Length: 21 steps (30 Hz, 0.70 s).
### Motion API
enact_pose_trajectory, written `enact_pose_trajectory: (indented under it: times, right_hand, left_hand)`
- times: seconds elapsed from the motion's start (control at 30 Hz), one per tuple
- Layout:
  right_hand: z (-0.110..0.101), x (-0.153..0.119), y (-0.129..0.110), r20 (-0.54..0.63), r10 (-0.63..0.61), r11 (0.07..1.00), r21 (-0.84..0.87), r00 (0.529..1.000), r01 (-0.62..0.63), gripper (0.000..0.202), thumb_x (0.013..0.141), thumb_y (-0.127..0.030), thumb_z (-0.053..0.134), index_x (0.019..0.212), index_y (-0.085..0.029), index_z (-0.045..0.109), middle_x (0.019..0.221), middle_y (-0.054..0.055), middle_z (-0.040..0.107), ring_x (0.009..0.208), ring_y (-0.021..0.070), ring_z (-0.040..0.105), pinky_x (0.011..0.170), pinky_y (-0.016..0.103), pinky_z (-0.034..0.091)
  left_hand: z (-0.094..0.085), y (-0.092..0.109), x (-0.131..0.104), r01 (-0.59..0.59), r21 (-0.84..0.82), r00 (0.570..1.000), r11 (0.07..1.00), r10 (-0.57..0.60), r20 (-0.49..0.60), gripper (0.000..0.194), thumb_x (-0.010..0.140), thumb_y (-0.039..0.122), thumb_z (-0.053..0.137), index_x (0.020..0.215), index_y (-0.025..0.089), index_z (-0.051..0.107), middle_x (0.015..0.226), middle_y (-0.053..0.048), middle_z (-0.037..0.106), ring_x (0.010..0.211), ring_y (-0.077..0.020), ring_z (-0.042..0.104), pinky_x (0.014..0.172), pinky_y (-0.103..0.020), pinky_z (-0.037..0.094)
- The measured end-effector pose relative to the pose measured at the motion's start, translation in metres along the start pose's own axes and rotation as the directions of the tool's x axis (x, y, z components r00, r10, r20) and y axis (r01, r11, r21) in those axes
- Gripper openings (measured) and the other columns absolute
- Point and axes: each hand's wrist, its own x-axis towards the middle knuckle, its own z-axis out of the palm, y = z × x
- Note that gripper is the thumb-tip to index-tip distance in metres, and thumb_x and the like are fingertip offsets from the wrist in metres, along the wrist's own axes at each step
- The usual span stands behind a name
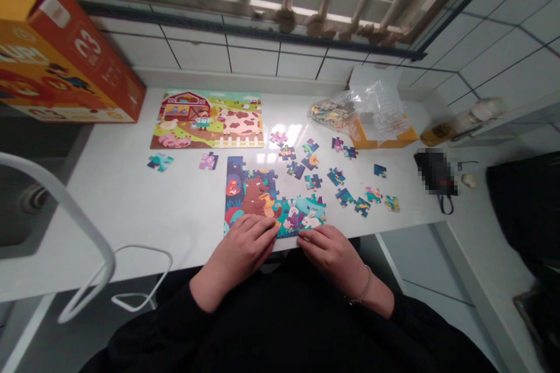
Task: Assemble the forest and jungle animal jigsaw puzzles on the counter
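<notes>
A partly joined jigsaw puzzle lies flat on the white counter in front of me, showing a brown bear, white rabbits and other animals. My left hand rests over its lower left part, fingers stretched out on the pieces and nothing seen in its grasp. At the lower right edge, the fingertips of my right hand touch the puzzle, with the fingers lying nearly flat. Several loose puzzle pieces are spread to the right and above. Two more, a teal piece and a purple piece, lie at the left.
Behind is a farm picture puzzle. A clear bag of pieces sits beside an open yellow box. A large orange box stands back left. A white curved cable or tube crosses the left side; a dark pouch lies right.
</notes>
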Motion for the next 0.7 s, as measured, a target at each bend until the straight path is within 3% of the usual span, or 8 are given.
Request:
enact_pose_trajectory:
  times: [0.27,0.4,0.53,0.7]
  right_hand:
    - [-0.012,-0.027,0.013,0.012,0.067,0.997,0.030,0.998,-0.067,0.021,0.109,-0.018,0.065,0.126,-0.023,0.077,0.119,0.009,0.083,0.105,0.0264,0.072,0.091,0.045,0.060]
    - [-0.026,-0.044,0.034,0.002,0.201,0.979,-0.030,0.979,-0.201,0.018,0.110,-0.022,0.064,0.123,-0.023,0.077,0.118,0.010,0.081,0.104,0.0283,0.072,0.090,0.047,0.059]
    - [-0.044,-0.061,0.065,-0.110,0.340,0.929,-0.116,0.934,-0.352,0.018,0.109,-0.025,0.063,0.118,-0.022,0.078,0.115,0.013,0.080,0.106,0.0314,0.073,0.096,0.051,0.060]
    - [-0.056,-0.091,0.119,-0.149,0.555,0.780,-0.249,0.818,-0.575,0.034,0.106,-0.032,0.059,0.133,-0.018,0.072,0.126,0.020,0.078,0.118,0.0379,0.072,0.106,0.058,0.058]
  left_hand:
    - [-0.002,0.001,0.003,-0.003,0.010,1.000,1.000,0.004,-0.025,0.033,0.107,0.017,0.065,0.138,0.023,0.071,0.133,-0.012,0.078,0.115,-0.0291,0.072,0.102,-0.048,0.058]
    - [0.000,0.004,0.009,-0.011,0.053,0.999,0.999,0.013,-0.032,0.021,0.108,0.019,0.064,0.127,0.021,0.073,0.122,-0.011,0.079,0.108,-0.0294,0.070,0.095,-0.048,0.057]
    - [0.009,0.008,0.018,0.003,0.073,0.999,0.997,0.001,-0.046,0.012,0.107,0.024,0.065,0.114,0.021,0.074,0.113,-0.011,0.078,0.106,-0.0299,0.070,0.096,-0.049,0.057]
    - [0.019,0.008,0.021,-0.048,0.072,0.998,0.996,0.051,-0.044,0.040,0.108,0.026,0.064,0.147,0.022,0.069,0.153,-0.013,0.071,0.140,-0.0328,0.066,0.122,-0.054,0.046]
